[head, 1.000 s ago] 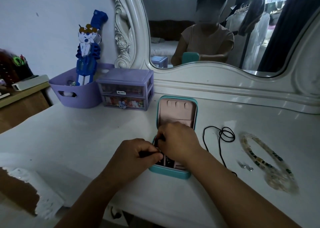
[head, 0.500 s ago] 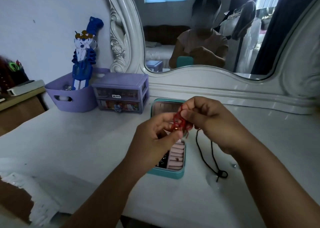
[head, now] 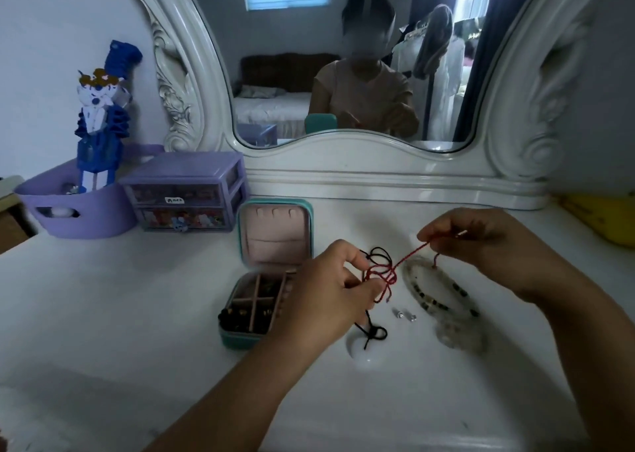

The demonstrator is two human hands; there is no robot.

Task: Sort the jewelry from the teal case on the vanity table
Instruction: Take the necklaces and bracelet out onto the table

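The teal case (head: 237, 341) lies open on the white vanity table (head: 137, 297), its pink lid upright and its compartments holding dark small jewelry. A red cord (head: 407, 257) stretches between my hands above the table. My left hand (head: 326, 300) pinches its tangled loops just right of the case. My right hand (head: 481, 242) grips the other end, higher and to the right. Under the cord lie a black cord necklace (head: 372, 333), a pale beaded necklace (head: 443, 300) and two small silver earrings (head: 404, 315).
A purple mini drawer unit (head: 187, 193) and a purple basket (head: 74, 207) with a blue-and-white figure (head: 99, 114) stand at the back left. The ornate white mirror (head: 343, 73) rises behind. Something yellow (head: 601, 217) sits at the far right.
My hands lifted a red cord out of the case, moved right with it, and have now drawn apart, stretching it out over the laid-out jewelry.
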